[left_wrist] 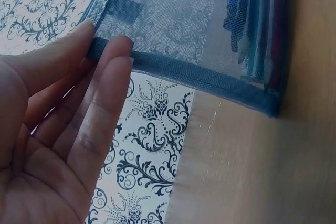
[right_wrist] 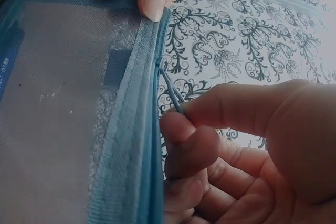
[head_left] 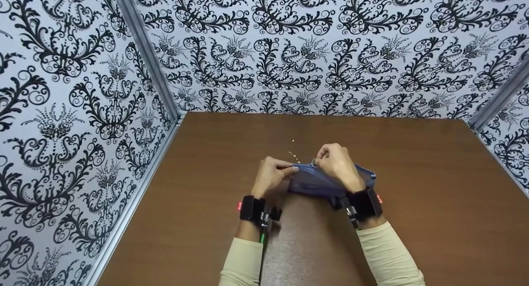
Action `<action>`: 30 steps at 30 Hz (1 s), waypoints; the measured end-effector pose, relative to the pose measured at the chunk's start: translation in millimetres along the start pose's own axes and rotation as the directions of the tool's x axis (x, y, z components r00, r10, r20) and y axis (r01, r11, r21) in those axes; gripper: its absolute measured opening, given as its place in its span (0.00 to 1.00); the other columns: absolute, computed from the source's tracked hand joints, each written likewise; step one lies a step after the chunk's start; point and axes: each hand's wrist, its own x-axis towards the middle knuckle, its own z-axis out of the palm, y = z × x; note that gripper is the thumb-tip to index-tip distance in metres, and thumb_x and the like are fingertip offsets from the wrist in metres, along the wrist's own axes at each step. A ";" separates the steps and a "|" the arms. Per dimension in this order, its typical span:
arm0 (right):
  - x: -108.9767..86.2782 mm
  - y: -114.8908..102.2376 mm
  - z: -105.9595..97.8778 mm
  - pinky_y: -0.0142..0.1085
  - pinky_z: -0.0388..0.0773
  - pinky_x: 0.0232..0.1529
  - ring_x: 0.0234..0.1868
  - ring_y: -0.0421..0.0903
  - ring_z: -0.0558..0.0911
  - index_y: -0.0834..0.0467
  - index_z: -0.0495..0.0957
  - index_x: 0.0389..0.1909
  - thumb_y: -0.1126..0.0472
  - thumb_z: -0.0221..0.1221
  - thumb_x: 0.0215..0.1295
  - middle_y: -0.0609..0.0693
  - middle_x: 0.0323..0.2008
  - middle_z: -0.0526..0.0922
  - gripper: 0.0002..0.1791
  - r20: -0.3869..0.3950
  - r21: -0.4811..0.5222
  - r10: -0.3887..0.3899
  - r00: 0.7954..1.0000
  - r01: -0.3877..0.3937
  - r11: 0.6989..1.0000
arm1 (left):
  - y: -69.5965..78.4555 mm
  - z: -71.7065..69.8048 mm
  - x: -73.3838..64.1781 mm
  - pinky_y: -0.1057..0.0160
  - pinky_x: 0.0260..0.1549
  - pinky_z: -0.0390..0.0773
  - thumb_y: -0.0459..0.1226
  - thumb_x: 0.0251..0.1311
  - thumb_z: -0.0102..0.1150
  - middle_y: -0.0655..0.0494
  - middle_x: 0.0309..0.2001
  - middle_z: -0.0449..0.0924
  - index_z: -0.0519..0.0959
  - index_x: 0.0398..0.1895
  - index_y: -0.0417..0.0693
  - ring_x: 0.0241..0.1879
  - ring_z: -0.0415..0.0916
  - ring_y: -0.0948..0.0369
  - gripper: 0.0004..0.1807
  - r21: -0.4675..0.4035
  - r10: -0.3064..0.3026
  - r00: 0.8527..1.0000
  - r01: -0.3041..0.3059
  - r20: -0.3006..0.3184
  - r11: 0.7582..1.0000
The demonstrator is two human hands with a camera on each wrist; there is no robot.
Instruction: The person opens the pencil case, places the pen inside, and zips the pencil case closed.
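A blue mesh zipper pouch [head_left: 308,186] is held up above the brown table, between both hands. My left hand [head_left: 270,176] pinches its left top corner between thumb and fingers, at the end of the zipper [right_wrist: 134,103]. With thumb and forefinger, my right hand [head_left: 337,164] grips the zipper's ring-shaped pull [right_wrist: 172,92], close to that same corner. Through the mesh in the left wrist view, several slim pen-like items [left_wrist: 257,35] show along the pouch's bottom. The right hand and forearm hide part of the pouch in the head view.
The brown wooden table [head_left: 215,153] extends around the hands on all sides. Behind it stands a wall [head_left: 297,50] with black scroll patterns on white, and another patterned wall [head_left: 62,133] rises on the left. Small glints of light lie on the table beyond the pouch.
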 end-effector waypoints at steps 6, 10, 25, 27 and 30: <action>-0.9 1.8 -0.6 0.46 0.78 0.41 0.35 0.53 0.82 0.58 0.81 0.24 0.64 0.64 0.55 0.51 0.26 0.85 0.03 0.001 -0.003 0.000 1.000 0.000 1.000 | 0.4 0.4 -0.3 0.55 0.32 0.86 0.36 0.55 0.71 0.46 0.32 0.88 0.89 0.37 0.39 0.29 0.87 0.51 0.09 -0.042 -0.036 0.999 0.037 0.020 0.998; -1.2 3.2 0.4 0.46 0.78 0.41 0.36 0.53 0.83 0.58 0.82 0.23 0.65 0.63 0.55 0.52 0.28 0.85 0.04 -0.010 -0.011 -0.013 1.000 0.013 1.000 | 0.2 0.7 -0.7 0.58 0.31 0.86 0.36 0.56 0.71 0.49 0.29 0.88 0.89 0.36 0.41 0.28 0.87 0.54 0.08 -0.036 -0.060 0.998 0.061 0.023 0.998; -3.7 13.8 -6.3 0.45 0.79 0.42 0.33 0.50 0.82 0.57 0.82 0.25 0.66 0.63 0.54 0.51 0.27 0.85 0.02 0.009 -0.007 0.024 1.000 -0.024 1.000 | 0.4 -1.5 -0.4 0.61 0.30 0.85 0.36 0.56 0.71 0.48 0.32 0.88 0.89 0.37 0.41 0.30 0.88 0.52 0.08 -0.043 -0.067 0.998 0.068 0.017 0.997; -3.8 14.9 -6.3 0.45 0.79 0.42 0.33 0.50 0.82 0.57 0.82 0.25 0.66 0.63 0.54 0.51 0.27 0.85 0.02 0.013 -0.006 0.024 1.000 -0.024 1.000 | -0.4 -1.0 -0.5 0.62 0.29 0.85 0.36 0.55 0.71 0.48 0.32 0.88 0.89 0.37 0.41 0.30 0.87 0.51 0.08 -0.046 -0.065 0.998 0.065 0.016 0.997; -4.0 17.6 -8.6 0.45 0.79 0.41 0.33 0.50 0.82 0.57 0.82 0.25 0.66 0.63 0.54 0.52 0.27 0.84 0.02 0.015 -0.008 0.038 0.999 -0.038 0.999 | -0.8 -2.3 -1.0 0.63 0.29 0.85 0.36 0.55 0.71 0.48 0.32 0.88 0.89 0.37 0.41 0.29 0.87 0.51 0.08 -0.055 -0.062 0.998 0.062 0.010 0.997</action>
